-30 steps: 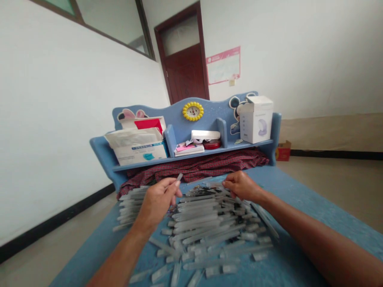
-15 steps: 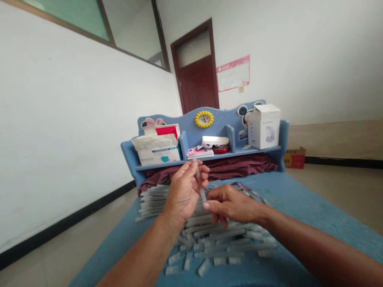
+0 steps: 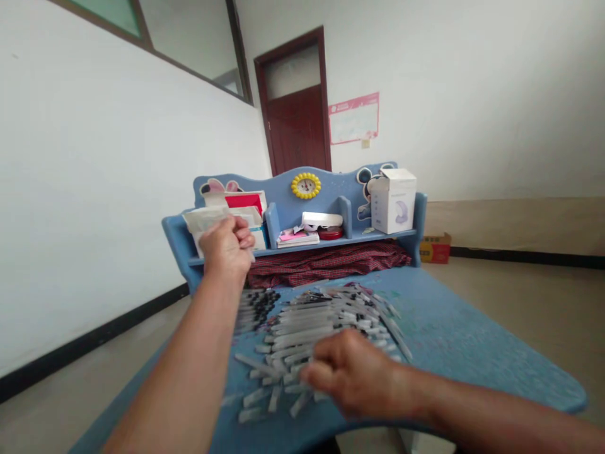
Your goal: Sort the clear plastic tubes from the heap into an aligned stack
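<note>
My left hand (image 3: pixel 225 244) is raised over the left side of the desk, in front of the shelf. Its fingers are curled closed, and a pale end of a translucent pen barrel shows beneath them; the rest is hidden. Low over the front of the pile, my right hand (image 3: pixel 352 373) is closed with thumb and forefinger together, blurred, and whatever it may hold does not show. Translucent pen barrels (image 3: pixel 302 328) lie side by side in the middle of the desk. Short clear caps (image 3: pixel 255 396) are scattered nearer me. Pens with black ends (image 3: pixel 262 306) lie in rows behind my left forearm.
The blue desk (image 3: pixel 454 334) has a raised shelf at its back. On it stand a mask box (image 3: pixel 259 238), a red round tin (image 3: pixel 331 233) and a white carton (image 3: pixel 394 202). Folded checked cloth (image 3: pixel 331 261) is tucked below. Another carton (image 3: pixel 435 248) sits on the floor.
My hands, together on one pen barrel before, have come apart. The left moved left and up; the right moved down towards the caps. The view has shifted slightly right.
</note>
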`<state>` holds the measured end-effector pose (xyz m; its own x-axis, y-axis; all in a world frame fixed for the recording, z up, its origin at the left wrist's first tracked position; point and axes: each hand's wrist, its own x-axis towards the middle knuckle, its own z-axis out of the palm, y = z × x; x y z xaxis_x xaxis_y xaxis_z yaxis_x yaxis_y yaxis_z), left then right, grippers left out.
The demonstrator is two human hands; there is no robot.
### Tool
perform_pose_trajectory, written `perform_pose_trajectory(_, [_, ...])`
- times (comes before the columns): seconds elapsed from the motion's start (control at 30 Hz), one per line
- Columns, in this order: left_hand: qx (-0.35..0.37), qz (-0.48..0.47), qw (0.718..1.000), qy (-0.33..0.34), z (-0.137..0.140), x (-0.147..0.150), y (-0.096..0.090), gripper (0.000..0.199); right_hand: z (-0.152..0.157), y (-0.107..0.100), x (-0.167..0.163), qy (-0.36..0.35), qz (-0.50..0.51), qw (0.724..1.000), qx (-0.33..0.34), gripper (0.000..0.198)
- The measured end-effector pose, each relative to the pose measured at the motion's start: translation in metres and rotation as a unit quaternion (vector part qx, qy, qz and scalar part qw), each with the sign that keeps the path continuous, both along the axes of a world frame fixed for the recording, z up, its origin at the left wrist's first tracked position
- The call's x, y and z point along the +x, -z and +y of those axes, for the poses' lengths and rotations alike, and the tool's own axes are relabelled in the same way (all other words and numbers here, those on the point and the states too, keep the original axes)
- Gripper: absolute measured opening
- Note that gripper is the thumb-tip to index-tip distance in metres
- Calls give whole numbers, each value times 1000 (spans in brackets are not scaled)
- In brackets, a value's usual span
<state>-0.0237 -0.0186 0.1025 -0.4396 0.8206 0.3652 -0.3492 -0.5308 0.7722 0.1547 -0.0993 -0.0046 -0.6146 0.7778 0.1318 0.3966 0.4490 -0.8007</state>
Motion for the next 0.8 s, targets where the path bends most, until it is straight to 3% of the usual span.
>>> perform_pose_trajectory(0.07, [-4, 116, 993, 12, -5, -3, 16, 14, 22, 5, 23, 134, -44, 985, 100, 34])
perform_pose_trajectory(0.1, [-14, 273, 962, 21, -8, -1, 29, 10, 36, 7, 35, 197, -106, 964, 142, 34])
perform_pose_trajectory(0.13, [-21, 437, 899, 23, -12, 2, 44, 8, 52, 9, 46, 241, -178, 943, 146, 36])
perform_pose_trajectory(0.2, [19, 675, 737, 11, -19, 8, 76, 11, 80, 16, 64, 273, -218, 928, 127, 34])
perform_pose_trajectory(0.3, [35, 767, 641, 7, -27, 13, 107, 8, 107, 28, 75, 293, -256, 915, 106, 32])
perform_pose_trajectory(0.43, [29, 866, 499, -23, -36, 12, 117, 10, 119, 40, 74, 293, -286, 909, 81, 28])
perform_pose_trajectory(0.5, [26, 884, 466, -20, -39, 10, 116, 9, 123, 45, 73, 284, -293, 910, 66, 27])
perform_pose_trajectory(0.57, [22, 890, 456, -11, -41, 8, 116, 9, 126, 48, 73, 281, -294, 912, 60, 29])
perform_pose_trajectory(0.67, [25, 882, 470, -1, -42, 4, 118, 12, 130, 46, 75, 283, -283, 914, 65, 37])
perform_pose_trajectory(0.8, [39, 858, 512, 3, -44, -2, 120, 14, 127, 19, 67, 288, -247, 920, 98, 36])
